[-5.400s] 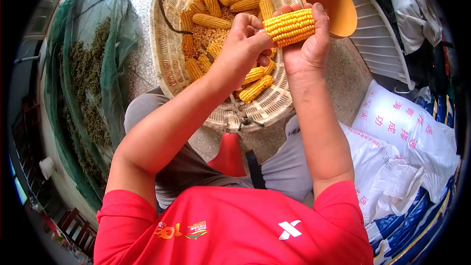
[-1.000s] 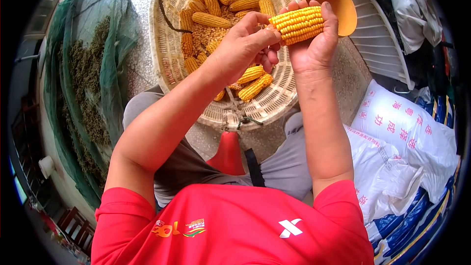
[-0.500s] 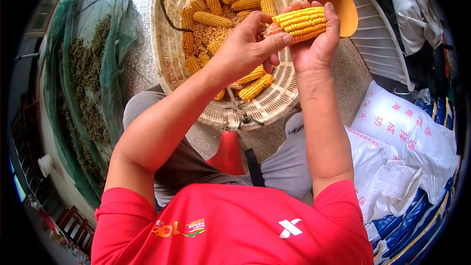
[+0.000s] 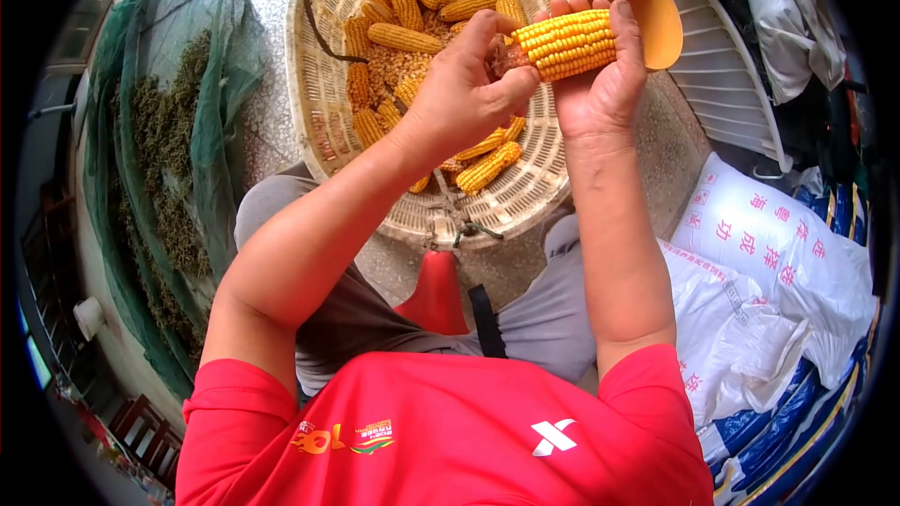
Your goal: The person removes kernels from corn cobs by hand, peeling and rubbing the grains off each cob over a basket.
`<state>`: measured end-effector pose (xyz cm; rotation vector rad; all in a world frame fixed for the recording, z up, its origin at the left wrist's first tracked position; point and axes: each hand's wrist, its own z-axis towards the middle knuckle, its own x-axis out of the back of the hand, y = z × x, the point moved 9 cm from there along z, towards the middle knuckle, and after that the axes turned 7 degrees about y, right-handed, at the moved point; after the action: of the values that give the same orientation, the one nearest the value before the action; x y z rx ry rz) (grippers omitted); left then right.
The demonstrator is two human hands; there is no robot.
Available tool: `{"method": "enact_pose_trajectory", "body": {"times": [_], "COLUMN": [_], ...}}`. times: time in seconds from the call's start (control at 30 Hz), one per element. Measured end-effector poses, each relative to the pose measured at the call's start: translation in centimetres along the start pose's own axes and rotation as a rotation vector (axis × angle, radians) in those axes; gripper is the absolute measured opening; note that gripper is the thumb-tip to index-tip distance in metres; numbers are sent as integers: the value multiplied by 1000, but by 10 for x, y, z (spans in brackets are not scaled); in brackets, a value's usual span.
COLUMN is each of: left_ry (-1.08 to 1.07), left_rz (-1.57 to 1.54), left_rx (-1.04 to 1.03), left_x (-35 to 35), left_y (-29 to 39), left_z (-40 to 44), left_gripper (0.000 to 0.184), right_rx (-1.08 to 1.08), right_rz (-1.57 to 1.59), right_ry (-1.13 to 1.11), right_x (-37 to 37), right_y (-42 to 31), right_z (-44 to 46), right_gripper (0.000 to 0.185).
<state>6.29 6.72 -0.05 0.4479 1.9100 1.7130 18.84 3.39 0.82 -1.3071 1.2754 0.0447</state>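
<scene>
A yellow ear of corn (image 4: pixel 568 43) lies sideways above the right part of the woven basket (image 4: pixel 314 122). My right hand (image 4: pixel 600 89) cradles it from below, its thumb along the right end. My left hand (image 4: pixel 469 84) is closed around the left end, where the rows are stripped and the reddish cob shows. Some of my left fingertips are hidden behind the cob. Below, the basket holds several more ears (image 4: pixel 405 37) and a bed of loose kernels (image 4: pixel 398 68).
An orange-yellow tub (image 4: pixel 670 23) leans at the basket's upper right, beside a white slatted rack (image 4: pixel 727 75). White printed sacks (image 4: pixel 769 244) lie to the right. Green netting (image 4: pixel 211 122) with dried plants (image 4: pixel 169 150) spreads on the left. A red object (image 4: pixel 437 295) stands between my knees.
My left hand has drawn slightly left and down, and more bare cob shows at the ear's left end. The ear has shifted a little left in my right hand.
</scene>
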Motion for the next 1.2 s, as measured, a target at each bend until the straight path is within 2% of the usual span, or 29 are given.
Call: {"method": "enact_pose_trajectory", "body": {"times": [0.07,0.13,0.3,0.37,0.57,0.67,0.77,0.9,1.1,1.17,1.2], "left_ry": [58,80,84,96,151,95,65,76,90,173,175], "left_rz": [196,250,325,548,639,524,542,541,513,300,299], "left_rx": [-97,-112,-253,-409,-503,-401,-508,-494,-373,-242,-242], "left_x": [4,7,3,-1,-2,-3,-8,-8,-4,5,6], "left_y": [7,2,15,25,25,22,31,30,20,13,12], "left_z": [-2,0,-6,-12,-12,-9,-12,-10,-5,-1,0], "left_gripper": [35,35,33,34,37,41,43,42,30,20,20], "right_rx": [-6,-14,37,22,-74,-105,-119,-77,-73,-74,-74], "right_rz": [-22,-46,-23,-11,8,-6,-35,-68,-44,-53,-63], "right_ry": [-36,-74,27,44,111,173,187,159,184,153,122], "right_x": [0,-1,7,11,21,29,34,30,29,28,25], "right_y": [1,5,5,7,13,15,15,11,12,14,15], "right_z": [-1,-1,5,8,8,9,11,10,6,7,7], "right_gripper": [28,27,28,29,31,36,40,42,38,37,37]}}
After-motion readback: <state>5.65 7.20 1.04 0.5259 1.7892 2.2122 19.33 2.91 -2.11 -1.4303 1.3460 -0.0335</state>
